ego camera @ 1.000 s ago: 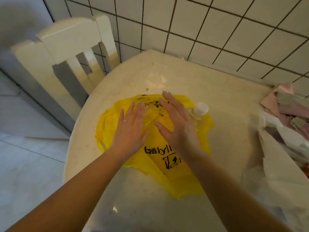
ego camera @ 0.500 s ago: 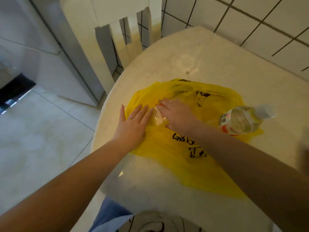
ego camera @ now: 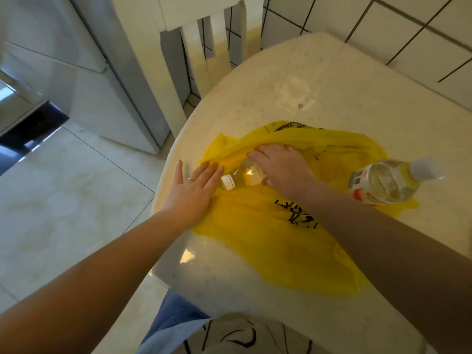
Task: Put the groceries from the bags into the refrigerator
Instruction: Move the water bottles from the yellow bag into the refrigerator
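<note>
A flattened yellow bag [ego camera: 275, 241] with black print lies on the pale round table [ego camera: 332, 93], and everything else is placed from it; a clear bottle [ego camera: 245, 176] with a white cap lies on its side on the bag's left part, cap pointing toward the table's left edge, its far end reaching in under the bag's folded upper layer; the right hand [ego camera: 283, 167] is curled over the body of this bottle, fingers wrapped across its top, gripping it; the left hand [ego camera: 194, 190] lies flat with fingers straight and spread (a ring shows on one finger), palm down on the bag's left margin and partly on the bare tabletop, its fingertips just beside the bottle's cap; it holds nothing. A second bottle [ego camera: 388, 181], clear with a red and white label and a pale cap, lies on its side at the bag's right edge, cap pointing away from the bag, well apart from both hands. Beyond the bag's far left corner stands a white slatted chair [ego camera: 204, 54] against the tiled wall [ego camera: 383, 24]; left of the chair is a grey refrigerator [ego camera: 84, 80], standing on the pale tiled floor [ego camera: 63, 200].
</note>
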Tool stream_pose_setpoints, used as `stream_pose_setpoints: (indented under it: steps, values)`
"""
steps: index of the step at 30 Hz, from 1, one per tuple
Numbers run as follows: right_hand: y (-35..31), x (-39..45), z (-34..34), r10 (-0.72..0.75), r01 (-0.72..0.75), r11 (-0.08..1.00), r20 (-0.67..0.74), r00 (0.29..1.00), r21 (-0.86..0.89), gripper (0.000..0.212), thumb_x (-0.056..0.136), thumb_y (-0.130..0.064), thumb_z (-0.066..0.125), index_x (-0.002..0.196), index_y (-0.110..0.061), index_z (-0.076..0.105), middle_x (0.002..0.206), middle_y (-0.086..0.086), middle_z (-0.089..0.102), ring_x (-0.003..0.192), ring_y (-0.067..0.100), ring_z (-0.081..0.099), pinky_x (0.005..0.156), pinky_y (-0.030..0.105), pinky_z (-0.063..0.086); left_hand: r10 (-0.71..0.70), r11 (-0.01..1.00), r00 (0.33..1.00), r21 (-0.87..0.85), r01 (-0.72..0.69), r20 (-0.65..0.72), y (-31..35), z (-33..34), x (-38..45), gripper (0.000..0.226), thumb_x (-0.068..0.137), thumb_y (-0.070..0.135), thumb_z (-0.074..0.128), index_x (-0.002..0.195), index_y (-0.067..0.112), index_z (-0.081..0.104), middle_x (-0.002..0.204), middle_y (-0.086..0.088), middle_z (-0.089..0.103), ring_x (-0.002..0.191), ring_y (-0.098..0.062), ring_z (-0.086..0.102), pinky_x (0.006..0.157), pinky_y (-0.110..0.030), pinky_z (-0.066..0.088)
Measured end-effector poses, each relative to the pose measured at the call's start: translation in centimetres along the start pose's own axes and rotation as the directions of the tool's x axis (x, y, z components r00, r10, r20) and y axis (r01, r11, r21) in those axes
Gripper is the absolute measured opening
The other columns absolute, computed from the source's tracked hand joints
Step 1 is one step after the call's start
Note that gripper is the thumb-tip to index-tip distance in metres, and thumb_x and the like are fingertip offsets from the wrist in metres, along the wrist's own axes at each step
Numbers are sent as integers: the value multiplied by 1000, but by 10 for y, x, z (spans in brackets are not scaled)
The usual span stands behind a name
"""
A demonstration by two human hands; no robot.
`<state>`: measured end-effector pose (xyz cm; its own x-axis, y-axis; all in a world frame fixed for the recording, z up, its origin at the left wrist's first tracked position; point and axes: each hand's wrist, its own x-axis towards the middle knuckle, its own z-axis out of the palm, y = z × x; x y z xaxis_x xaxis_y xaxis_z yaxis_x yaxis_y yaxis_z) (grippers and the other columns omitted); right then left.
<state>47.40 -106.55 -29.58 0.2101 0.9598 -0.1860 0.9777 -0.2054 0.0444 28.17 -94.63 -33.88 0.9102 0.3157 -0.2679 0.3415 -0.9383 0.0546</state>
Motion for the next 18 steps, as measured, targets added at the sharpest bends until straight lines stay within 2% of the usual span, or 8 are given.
stream_pose_setpoints:
  steps: [2, 4, 6, 8, 10, 13, 15, 18]
  values:
    - [2, -3, -8, 48, -46, 997, -33, 998, 59, 72, 78, -30, 72, 139, -20, 37, 140, 4, 43, 130, 22, 39, 100, 36, 37, -23, 1000, 1000, -10, 23, 9, -1, -3, -2, 66, 99, 35, 35, 150, 25, -5, 159, -1, 1, 145, -22, -4, 107, -58, -16]
    - [7, -7, -20, 130, -118, 977, -60, 990, 181, 72, 79, -32, 72, 140, -22, 35, 142, 0, 42, 131, 19, 38, 97, 32, 39, -55, 998, 998, -44, 55, -5, 2, -12, -1, 72, 96, 46, 38, 149, 25, -7, 159, -1, 2, 146, -22, -2, 109, -58, -13]
    - [12, -14, -34, 244, -207, 912, -64, 968, 353, 73, 77, -32, 74, 139, -23, 36, 140, -3, 44, 128, 17, 41, 95, 33, 40, -75, 990, 992, -126, 62, -105, 8, -27, 0, 82, 90, 58, 40, 150, 23, -2, 158, -1, 9, 145, -21, 5, 111, -57, -6]
    - [16, -23, -48, 374, -279, 801, -80, 924, 530, 73, 74, -32, 77, 135, -22, 39, 132, -3, 50, 120, 16, 48, 91, 33, 42, -81, 972, 965, -232, 22, -251, 19, -48, 3, 88, 83, 64, 43, 150, 21, 6, 157, -2, 16, 145, -20, 12, 113, -55, -1]
    - [20, -33, -57, 509, -312, 624, -70, 858, 716, 72, 69, -31, 80, 130, -21, 43, 120, -4, 58, 110, 15, 54, 87, 32, 44, -50, 951, 927, -302, -70, -372, 33, -68, 10, 91, 80, 64, 47, 150, 19, 12, 155, -3, 22, 143, -19, 18, 115, -53, 3]
    - [22, -53, -59, 613, -242, 341, -20, 790, 908, 69, 66, -24, 83, 125, -17, 47, 109, -9, 60, 105, 11, 58, 89, 29, 47, -12, 893, 900, -409, -186, -436, 57, -92, 22, 96, 78, 55, 62, 150, 20, 9, 154, -2, 24, 142, -17, 20, 117, -45, 12]
    - [21, -67, -55, 620, -188, 276, -25, 784, 943, 68, 65, -22, 84, 123, -18, 49, 111, -10, 61, 106, 8, 58, 93, 33, 49, -22, 829, 908, -515, -217, -419, 73, -99, 29, 100, 76, 49, 69, 150, 24, 6, 153, 1, 28, 138, -17, 27, 112, -37, 25]
    - [17, -83, -42, 607, -188, 250, -2, 795, 950, 63, 65, -22, 83, 118, -30, 50, 114, -14, 60, 110, 1, 56, 92, 36, 51, -26, 720, 927, -650, -243, -374, 92, -99, 37, 99, 75, 47, 72, 150, 30, 10, 150, 7, 32, 134, -12, 34, 101, -32, 39]
